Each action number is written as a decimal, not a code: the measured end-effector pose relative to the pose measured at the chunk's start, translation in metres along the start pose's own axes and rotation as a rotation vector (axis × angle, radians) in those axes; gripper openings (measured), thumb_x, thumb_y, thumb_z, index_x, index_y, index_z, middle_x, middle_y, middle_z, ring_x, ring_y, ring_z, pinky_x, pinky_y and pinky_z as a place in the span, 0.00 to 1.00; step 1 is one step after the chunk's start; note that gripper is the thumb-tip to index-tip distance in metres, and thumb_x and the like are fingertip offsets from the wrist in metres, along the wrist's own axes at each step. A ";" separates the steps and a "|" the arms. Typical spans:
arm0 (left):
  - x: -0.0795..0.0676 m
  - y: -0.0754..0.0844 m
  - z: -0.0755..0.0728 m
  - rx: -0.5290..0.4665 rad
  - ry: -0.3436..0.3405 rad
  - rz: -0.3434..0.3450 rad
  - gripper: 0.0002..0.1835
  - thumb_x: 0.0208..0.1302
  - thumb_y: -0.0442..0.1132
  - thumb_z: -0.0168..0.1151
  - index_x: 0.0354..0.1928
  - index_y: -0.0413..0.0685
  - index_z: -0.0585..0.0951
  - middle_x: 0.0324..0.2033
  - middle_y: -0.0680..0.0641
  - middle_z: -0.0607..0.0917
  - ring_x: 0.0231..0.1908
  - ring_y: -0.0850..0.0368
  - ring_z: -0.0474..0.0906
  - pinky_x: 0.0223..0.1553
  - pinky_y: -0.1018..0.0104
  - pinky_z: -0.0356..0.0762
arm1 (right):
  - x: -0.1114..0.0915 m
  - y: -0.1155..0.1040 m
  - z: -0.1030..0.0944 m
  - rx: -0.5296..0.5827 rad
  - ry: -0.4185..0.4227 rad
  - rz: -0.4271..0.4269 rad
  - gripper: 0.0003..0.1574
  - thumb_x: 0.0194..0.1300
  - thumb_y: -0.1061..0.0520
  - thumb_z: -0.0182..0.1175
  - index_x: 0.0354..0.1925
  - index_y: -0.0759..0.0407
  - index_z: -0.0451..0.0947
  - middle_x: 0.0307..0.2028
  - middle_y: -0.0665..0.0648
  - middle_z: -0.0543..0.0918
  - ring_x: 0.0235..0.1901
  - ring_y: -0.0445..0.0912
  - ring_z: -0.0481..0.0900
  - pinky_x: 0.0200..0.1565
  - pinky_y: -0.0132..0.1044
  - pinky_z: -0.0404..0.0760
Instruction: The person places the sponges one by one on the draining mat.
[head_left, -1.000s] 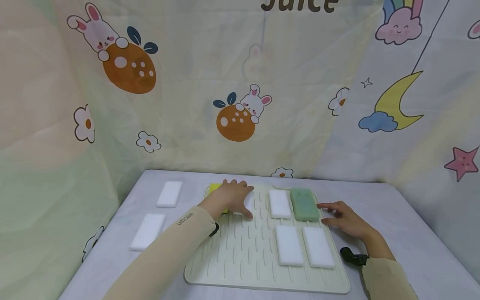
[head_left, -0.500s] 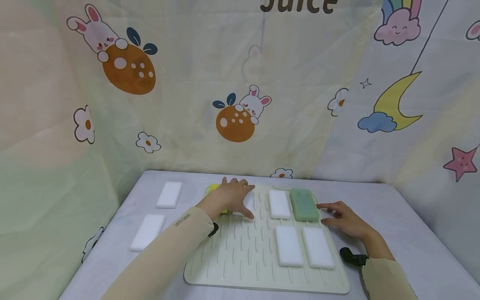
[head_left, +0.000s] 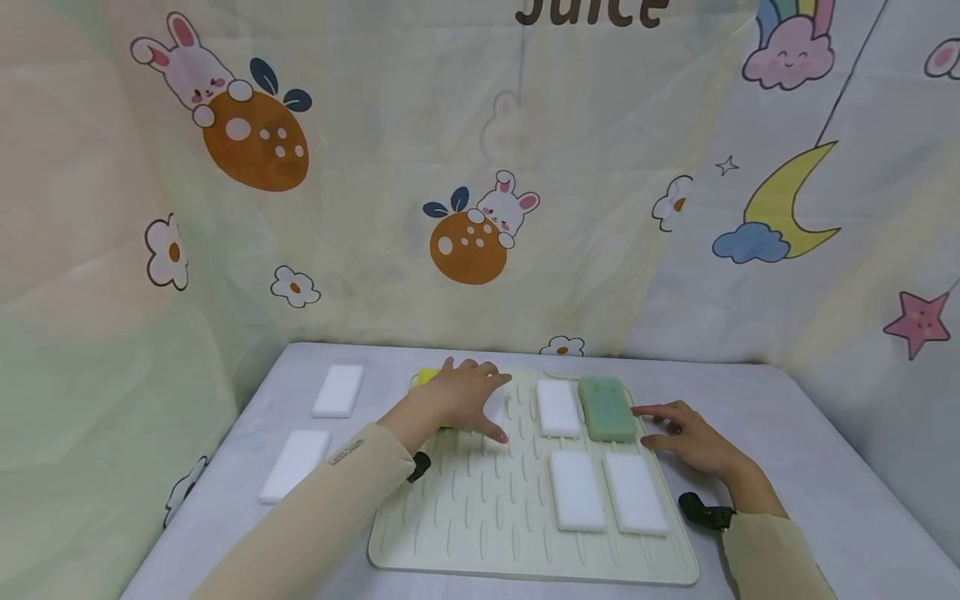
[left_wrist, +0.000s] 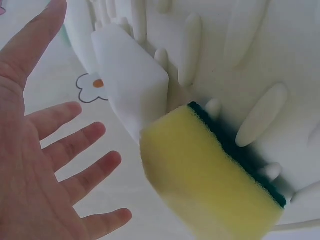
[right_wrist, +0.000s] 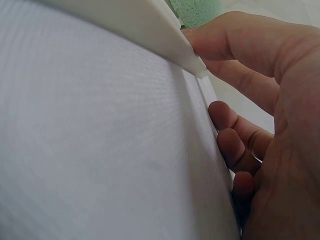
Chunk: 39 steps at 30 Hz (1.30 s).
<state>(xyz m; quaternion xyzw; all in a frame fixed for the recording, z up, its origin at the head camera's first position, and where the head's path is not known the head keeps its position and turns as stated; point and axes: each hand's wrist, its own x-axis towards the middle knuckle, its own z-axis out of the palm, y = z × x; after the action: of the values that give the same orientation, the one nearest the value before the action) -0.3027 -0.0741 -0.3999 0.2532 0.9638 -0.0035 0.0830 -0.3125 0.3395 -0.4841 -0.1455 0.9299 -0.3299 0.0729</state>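
My left hand (head_left: 461, 398) hovers with spread fingers over the back left of a cream ridged mat (head_left: 450, 533). Beneath it are a yellow sponge (left_wrist: 210, 170) with a dark green scouring side and a white sponge block (left_wrist: 132, 75). The left wrist view shows the fingers apart from both. At the mat's right edge, my right hand (head_left: 690, 437) lies with relaxed fingers and holds nothing. Its index fingertip is beside a green sponge (head_left: 607, 408); whether they touch, I cannot tell. The thumb is at the mat's rim (right_wrist: 175, 47).
Beside the green sponge lies a white block (head_left: 558, 408). Two more, a left one (head_left: 577, 492) and a right one (head_left: 635, 493), lie nearer on the mat. On the table's left are a far white block (head_left: 338, 392) and a near one (head_left: 296, 465). A printed curtain (head_left: 375, 275) hangs behind.
The left forearm and wrist have shifted slightly left and back, while the spread fingers stay over the same spot. My right hand and the sponges keep their places on the table.
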 end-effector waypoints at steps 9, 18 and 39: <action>-0.015 -0.009 0.002 0.014 0.036 0.008 0.57 0.52 0.77 0.68 0.81 0.64 0.61 0.76 0.55 0.67 0.76 0.46 0.62 0.75 0.32 0.55 | 0.000 -0.001 0.001 -0.001 0.019 0.002 0.34 0.65 0.46 0.71 0.67 0.50 0.79 0.57 0.64 0.73 0.53 0.53 0.69 0.49 0.43 0.69; -0.042 -0.023 0.002 -0.021 0.086 0.003 0.55 0.53 0.75 0.69 0.80 0.64 0.63 0.75 0.54 0.68 0.76 0.47 0.62 0.75 0.30 0.53 | 0.000 -0.002 0.001 0.002 0.017 0.003 0.34 0.65 0.46 0.71 0.67 0.51 0.79 0.58 0.63 0.73 0.53 0.53 0.69 0.49 0.43 0.69; -0.107 -0.064 0.012 -0.069 0.188 -0.035 0.52 0.55 0.70 0.72 0.78 0.58 0.67 0.73 0.47 0.72 0.73 0.40 0.67 0.72 0.25 0.55 | -0.002 -0.005 0.000 -0.001 0.005 0.010 0.35 0.65 0.47 0.71 0.68 0.52 0.78 0.58 0.65 0.72 0.52 0.53 0.70 0.49 0.43 0.71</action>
<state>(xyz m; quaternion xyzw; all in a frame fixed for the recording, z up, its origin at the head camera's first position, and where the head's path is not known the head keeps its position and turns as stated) -0.2406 -0.1824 -0.3962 0.2324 0.9712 0.0520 0.0009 -0.3094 0.3360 -0.4811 -0.1402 0.9309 -0.3294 0.0723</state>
